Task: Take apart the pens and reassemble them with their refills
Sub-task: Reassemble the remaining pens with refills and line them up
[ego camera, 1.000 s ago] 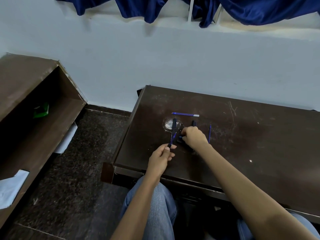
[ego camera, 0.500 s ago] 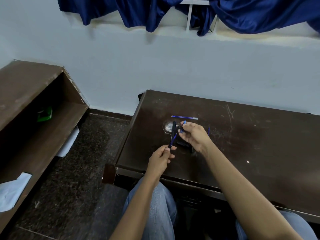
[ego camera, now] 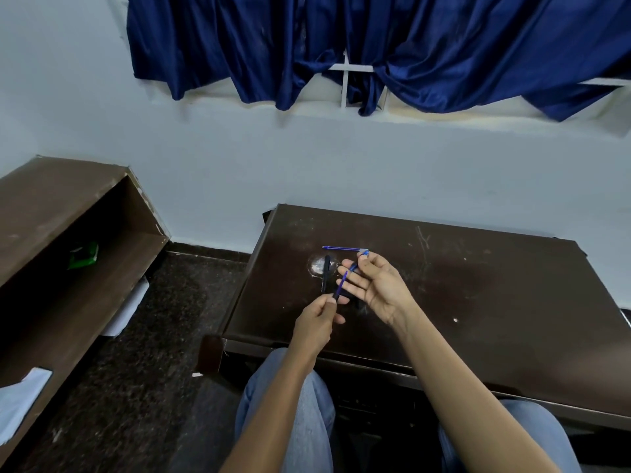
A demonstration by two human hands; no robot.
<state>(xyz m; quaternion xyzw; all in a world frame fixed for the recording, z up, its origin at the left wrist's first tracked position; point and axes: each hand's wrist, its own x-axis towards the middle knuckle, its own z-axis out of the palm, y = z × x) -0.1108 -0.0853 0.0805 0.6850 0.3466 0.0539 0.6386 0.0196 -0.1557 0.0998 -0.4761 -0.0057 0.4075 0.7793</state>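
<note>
Pale wall across the background, with a blue curtain hung along the top of the frame. A dark brown desk fills the centre and right. An open brown shelf stands at the left, holding a green object and white paper at the lower left. The person sits at the desk's near edge, with jeans showing at the bottom.

Both hands are raised over the left part of the desk, close together and joined by one blue refill that slants between them. The left hand, lower and to the left, pinches the refill's lower end between thumb and fingers. The right hand, upper right and palm turned up, pinches the upper end between thumb and forefinger, with its other fingers stretched out straight.

A second refill lies flat on the desk just above the right hand's fingertips, apart from both hands. A dark barrel shows just left of the held refill, over a pale smudge. Whether it rests on the desk or is held cannot be told.
</note>
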